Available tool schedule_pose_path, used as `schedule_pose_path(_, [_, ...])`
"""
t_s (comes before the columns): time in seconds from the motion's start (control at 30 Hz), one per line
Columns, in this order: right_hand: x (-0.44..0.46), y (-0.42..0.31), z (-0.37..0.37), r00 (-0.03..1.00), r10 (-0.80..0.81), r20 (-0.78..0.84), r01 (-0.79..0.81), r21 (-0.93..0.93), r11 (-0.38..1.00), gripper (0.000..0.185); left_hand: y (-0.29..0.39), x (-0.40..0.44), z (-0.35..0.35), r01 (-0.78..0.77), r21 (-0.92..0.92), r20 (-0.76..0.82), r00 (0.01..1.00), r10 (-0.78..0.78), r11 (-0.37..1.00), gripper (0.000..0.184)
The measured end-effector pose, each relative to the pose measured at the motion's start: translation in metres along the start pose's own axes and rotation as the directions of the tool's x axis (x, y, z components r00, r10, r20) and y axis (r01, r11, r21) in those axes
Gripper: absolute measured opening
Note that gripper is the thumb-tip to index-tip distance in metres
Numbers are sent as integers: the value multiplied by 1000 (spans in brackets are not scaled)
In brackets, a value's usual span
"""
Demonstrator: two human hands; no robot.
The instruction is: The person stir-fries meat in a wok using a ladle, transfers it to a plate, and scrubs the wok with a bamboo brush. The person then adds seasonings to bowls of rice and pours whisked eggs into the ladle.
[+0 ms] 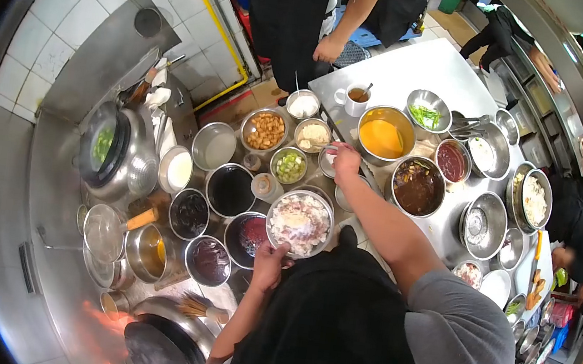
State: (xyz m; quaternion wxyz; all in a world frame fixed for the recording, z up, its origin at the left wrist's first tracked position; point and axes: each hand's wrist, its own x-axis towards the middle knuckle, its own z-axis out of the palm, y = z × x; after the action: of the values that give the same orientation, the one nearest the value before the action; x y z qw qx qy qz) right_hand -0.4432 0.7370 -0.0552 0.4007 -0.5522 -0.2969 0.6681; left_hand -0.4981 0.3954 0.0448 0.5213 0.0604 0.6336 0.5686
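Observation:
My left hand [271,266] grips the near rim of a metal bowl [329,235]. Pale, pinkish chopped food [291,231] fills this bowl, with white and yellowish powder on top. Reaching forward, my right hand [345,159] is closed on the handle of a spoon [321,146], whose head is at a small bowl of cream-coloured powder [312,134]. Under the right hand is a small container of white contents [327,163], partly covered by the fingers. Just left of these sits a bowl of chopped green pieces [288,166].
Pots of dark liquid [233,190] and red sauce [253,235] crowd my left side. Flames [117,335] burn near a black wok [161,350] at lower left. Orange liquid [385,136] and brown sauce [418,188] stand on the right-hand table. A person's hand [329,48] is ahead.

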Motion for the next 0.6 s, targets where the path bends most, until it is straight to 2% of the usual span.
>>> schedule_pose_path(0.03, [-4, -6, -3, 1000, -3, -3, 3, 3, 1000, 19, 2, 0, 2, -2, -5, 7, 1000, 2, 1000, 22])
schedule_pose_path(0.1, [-19, -20, -14, 993, 111, 34, -112, 21, 993, 19, 1, 5, 2, -5, 9, 6, 1000, 5, 1000, 22])
schedule_pose_path(0.23, [-53, -43, -32, 993, 109, 55, -114, 105, 988, 19, -2, 18, 5, 3, 20, -14, 1000, -3, 1000, 21])
schedule_pose_path(0.37, [-100, -65, -59, 995, 47, 88, -57, 111, 992, 18, -3, 34, 4, 48, 19, 53, 997, -49, 999, 22])
schedule_pose_path(0.47, [-138, -76, -81, 983, -9, 181, -24, 182, 983, 20, 2, 40, 10, 15, 24, 75, 997, -17, 1000, 24])
schedule_pose_path(0.57, [-173, -83, -100, 978, -10, 207, -23, 154, 988, 19, 9, 40, 21, 23, -33, 75, 997, -20, 999, 23])
schedule_pose_path(0.6, [-185, -85, -105, 970, -29, 242, -16, 183, 983, 20, 4, 46, 17, 6, -21, 122, 993, -3, 1000, 22])
